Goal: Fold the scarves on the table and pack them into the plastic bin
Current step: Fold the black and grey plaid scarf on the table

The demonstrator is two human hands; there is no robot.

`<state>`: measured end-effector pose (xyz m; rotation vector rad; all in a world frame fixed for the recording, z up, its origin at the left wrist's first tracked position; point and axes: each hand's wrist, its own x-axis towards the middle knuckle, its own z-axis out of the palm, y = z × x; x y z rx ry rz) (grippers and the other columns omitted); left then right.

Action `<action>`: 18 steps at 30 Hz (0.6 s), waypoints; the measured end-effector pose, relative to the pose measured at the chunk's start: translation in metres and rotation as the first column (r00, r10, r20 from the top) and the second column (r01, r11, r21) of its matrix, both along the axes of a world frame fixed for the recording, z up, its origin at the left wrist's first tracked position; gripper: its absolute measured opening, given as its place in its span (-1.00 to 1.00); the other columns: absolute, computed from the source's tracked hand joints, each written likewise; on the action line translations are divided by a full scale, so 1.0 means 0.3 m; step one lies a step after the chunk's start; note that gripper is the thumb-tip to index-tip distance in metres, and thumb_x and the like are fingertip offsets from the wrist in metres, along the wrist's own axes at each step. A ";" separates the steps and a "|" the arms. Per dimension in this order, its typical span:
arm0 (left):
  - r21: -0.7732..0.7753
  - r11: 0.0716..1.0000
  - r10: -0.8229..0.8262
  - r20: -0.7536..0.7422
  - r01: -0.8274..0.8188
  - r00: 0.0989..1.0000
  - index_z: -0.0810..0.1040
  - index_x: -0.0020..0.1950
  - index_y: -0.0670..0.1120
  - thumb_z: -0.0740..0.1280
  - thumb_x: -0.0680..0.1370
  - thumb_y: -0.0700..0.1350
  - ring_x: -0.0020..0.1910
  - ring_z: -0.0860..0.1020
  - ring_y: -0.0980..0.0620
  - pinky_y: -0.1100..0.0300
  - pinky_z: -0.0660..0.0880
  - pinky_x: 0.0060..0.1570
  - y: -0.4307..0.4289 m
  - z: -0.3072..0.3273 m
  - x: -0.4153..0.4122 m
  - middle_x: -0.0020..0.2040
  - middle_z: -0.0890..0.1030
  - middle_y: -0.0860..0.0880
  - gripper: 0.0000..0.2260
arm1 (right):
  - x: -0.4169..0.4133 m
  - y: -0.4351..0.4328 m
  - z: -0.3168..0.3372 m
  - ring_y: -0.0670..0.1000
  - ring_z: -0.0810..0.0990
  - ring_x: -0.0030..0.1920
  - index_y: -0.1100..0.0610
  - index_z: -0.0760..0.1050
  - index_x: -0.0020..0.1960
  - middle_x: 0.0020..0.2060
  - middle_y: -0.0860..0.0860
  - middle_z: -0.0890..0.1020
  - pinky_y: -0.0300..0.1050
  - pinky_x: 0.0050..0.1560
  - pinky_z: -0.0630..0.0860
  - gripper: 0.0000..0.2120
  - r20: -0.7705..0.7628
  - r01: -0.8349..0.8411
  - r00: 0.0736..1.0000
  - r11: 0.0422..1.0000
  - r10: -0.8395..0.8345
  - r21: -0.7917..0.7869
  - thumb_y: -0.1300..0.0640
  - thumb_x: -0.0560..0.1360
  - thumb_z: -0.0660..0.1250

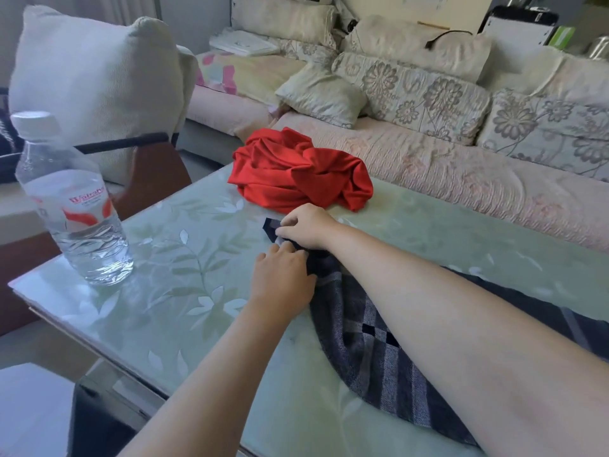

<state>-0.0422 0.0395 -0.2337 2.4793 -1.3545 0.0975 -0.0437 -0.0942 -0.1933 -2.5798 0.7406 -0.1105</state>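
Observation:
A dark blue and grey plaid scarf (pixel 372 344) lies stretched along the glass table (pixel 184 291), running from the lower right up to the middle. My right hand (pixel 308 227) pinches its far end, fingers closed on the cloth. Just below it, my left hand (pixel 283 278) presses and grips the same end. A crumpled red scarf (pixel 296 173) lies in a heap at the table's far edge, a little beyond my right hand. No plastic bin is in view.
A water bottle (pixel 75 206) with a white cap stands upright near the table's left corner. Behind it is a chair with a white cushion (pixel 99 77). A floral sofa (pixel 428 127) with pillows runs along the far side of the table.

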 end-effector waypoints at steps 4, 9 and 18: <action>-0.085 0.995 0.034 -0.223 -0.054 0.974 0.51 0.32 0.02 0.30 0.52 -0.05 0.13 0.52 -0.08 0.06 0.48 0.02 -0.003 0.020 -0.021 0.13 0.59 -0.02 -0.64 | 0.000 -0.006 0.010 -0.11 0.60 -0.19 0.01 0.73 -0.21 -0.25 -0.09 0.71 -0.32 -0.33 0.38 -0.93 -0.011 0.030 1.000 0.998 -0.029 0.058 0.05 0.40 0.48; -0.266 0.963 -0.041 -0.305 -0.044 0.951 0.65 0.14 0.06 0.28 0.52 -0.18 0.05 0.54 -0.04 0.15 0.46 -0.06 0.004 0.084 -0.055 0.04 0.61 0.00 -0.73 | -0.093 -0.047 0.059 0.02 0.49 -0.31 0.21 0.64 -0.23 -0.34 0.08 0.60 -0.10 -0.25 0.47 -0.83 0.167 0.205 0.957 0.959 -0.238 0.194 0.15 0.47 0.36; -0.454 0.878 -0.382 -0.470 0.154 0.796 0.49 -0.04 0.13 0.24 0.58 -0.16 -0.44 0.44 0.09 0.14 0.37 -0.37 -0.053 0.244 -0.312 -0.26 0.61 -0.05 -0.84 | -0.594 -0.184 0.182 0.00 0.51 -0.22 0.22 0.62 -0.10 -0.26 -0.03 0.57 -0.12 -0.17 0.44 -0.84 0.297 0.437 0.815 0.864 -0.498 0.249 0.12 0.52 0.36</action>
